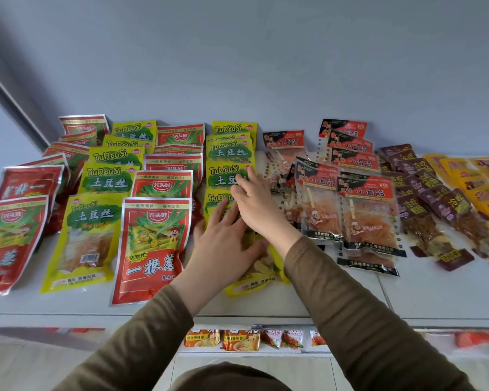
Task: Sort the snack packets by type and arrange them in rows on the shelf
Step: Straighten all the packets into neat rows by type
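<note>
Snack packets lie in overlapping rows on a white shelf (350,300). Red packets (153,244) and yellow-green TuDouSi packets (88,238) alternate in rows on the left. My left hand (223,246) lies flat, fingers straight, on the front packet of the middle yellow-green row (229,153). My right hand (254,204) crosses above it, its straight fingers touching a packet further back in that row. Clear packets with red and black headers (367,215) fill the rows to the right, then dark maroon packets (424,204) and orange-yellow packets (472,182).
A plain blue-grey wall (266,66) rises right behind the rows. A lower shelf (251,354) under the front edge holds small orange packets (240,340). Bare white shelf surface shows along the front edge, widest at the right.
</note>
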Available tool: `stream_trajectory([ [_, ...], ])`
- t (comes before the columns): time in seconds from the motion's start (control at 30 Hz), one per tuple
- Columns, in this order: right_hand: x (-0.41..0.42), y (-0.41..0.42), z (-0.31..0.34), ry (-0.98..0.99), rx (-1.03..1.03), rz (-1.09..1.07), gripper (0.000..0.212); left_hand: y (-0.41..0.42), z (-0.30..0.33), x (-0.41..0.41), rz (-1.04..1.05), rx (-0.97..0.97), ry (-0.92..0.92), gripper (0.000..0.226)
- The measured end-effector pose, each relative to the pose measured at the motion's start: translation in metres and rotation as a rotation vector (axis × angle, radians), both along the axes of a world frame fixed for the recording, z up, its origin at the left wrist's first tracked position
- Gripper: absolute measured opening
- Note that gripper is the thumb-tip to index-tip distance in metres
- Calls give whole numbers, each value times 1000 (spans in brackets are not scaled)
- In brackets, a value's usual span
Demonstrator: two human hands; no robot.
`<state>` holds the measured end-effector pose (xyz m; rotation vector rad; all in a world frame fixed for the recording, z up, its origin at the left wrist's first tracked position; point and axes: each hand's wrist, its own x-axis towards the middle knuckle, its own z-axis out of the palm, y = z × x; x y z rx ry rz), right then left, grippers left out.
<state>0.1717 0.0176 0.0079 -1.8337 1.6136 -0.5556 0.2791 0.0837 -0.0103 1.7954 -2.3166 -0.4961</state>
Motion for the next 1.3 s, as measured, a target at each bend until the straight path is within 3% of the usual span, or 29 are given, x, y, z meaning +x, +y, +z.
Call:
stream_trajectory([
  [0.1,-1,8,8,-113,3,0,49,8,9,13,-15,-56,79,66],
  [0.27,-33,42,27,-660,119,-71,40,48,23,45,58,-294,318,48],
  [0.33,-46,56,31,-697,109,-59,40,58,25,52,113,-283,303,47],
  [0.5,-48,91,13,-226,-5,88,46,66,13,36,32,-101,84,78],
  [0.6,-37,105,-4,-27,-12,96,49,66,2,34,28,-61,67,86],
  [0.77,-29,118,-16,108,-112,51,49,65,0,33,70,-5,222,77],
  [1.0,-18,129,-29,139,-226,64,49,63,7,36,100,60,330,78],
  [1.3,-15,127,-50,211,-275,38,53,59,8,43,35,-70,87,63],
])
